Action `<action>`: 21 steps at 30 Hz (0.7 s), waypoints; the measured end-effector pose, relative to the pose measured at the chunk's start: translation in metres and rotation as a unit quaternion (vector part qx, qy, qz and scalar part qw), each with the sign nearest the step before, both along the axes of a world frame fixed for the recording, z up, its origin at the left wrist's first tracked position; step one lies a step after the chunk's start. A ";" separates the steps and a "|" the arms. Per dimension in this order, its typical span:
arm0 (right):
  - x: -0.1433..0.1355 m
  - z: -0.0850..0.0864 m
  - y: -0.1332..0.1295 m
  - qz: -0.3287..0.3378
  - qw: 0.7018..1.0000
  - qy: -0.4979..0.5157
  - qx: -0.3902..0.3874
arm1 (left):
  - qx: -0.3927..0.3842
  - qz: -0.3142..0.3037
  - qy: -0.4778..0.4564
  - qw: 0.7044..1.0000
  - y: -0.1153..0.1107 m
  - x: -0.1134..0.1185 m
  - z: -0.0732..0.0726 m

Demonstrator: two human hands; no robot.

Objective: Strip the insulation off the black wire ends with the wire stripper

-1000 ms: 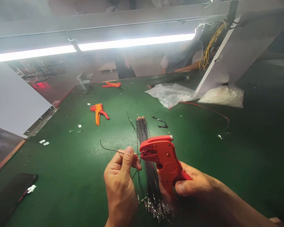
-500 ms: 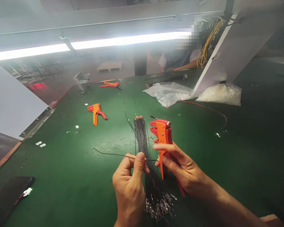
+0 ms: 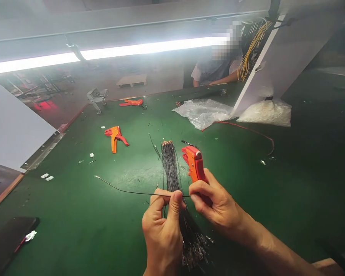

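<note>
Between its thumb and fingers, my left hand (image 3: 165, 226) pinches a thin black wire (image 3: 123, 190), whose far end stretches out to the left. My right hand (image 3: 217, 197) is wrapped round an orange and red wire stripper (image 3: 194, 163), its jaws pointing up and left. The right thumb and index finger also meet the wire's right end. Under and between both hands lies a long bundle of black wires (image 3: 171, 165), with copper-coloured tips at the top and metal terminals (image 3: 197, 249) at the bottom.
Two more orange-red strippers (image 3: 115, 137) (image 3: 131, 102) lie on the green table (image 3: 74, 214). A clear plastic bag (image 3: 204, 112), a filled bag (image 3: 266, 112) and a red wire (image 3: 253, 128) are at the back right. A dark phone-like object (image 3: 10, 237) is front left. A person (image 3: 215, 71) sits beyond.
The stripper has tilted and dropped lower in my right hand, whose fingertips have closed in on the wire. More wire now extends left from my left hand, which has shifted slightly right.
</note>
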State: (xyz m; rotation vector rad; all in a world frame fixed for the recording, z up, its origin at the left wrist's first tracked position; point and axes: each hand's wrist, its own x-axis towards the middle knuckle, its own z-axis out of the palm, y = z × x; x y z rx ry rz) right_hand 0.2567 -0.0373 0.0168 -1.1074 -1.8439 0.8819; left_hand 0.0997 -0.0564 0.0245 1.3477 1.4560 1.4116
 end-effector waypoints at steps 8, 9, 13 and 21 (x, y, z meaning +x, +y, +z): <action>-0.005 -0.005 0.002 -0.082 0.982 -0.126 0.110 | 0.096 0.011 0.047 0.994 -0.009 0.012 -0.015; -0.005 -0.005 0.002 -0.088 0.979 -0.138 0.119 | 0.111 -0.001 0.055 0.992 -0.009 0.013 -0.016; -0.006 -0.005 0.001 -0.106 0.971 -0.171 0.129 | 0.157 -0.007 0.061 0.986 -0.007 0.016 -0.018; 0.004 -0.002 0.008 -0.169 0.966 -0.177 0.087 | 0.202 0.013 0.052 0.978 -0.007 0.011 -0.014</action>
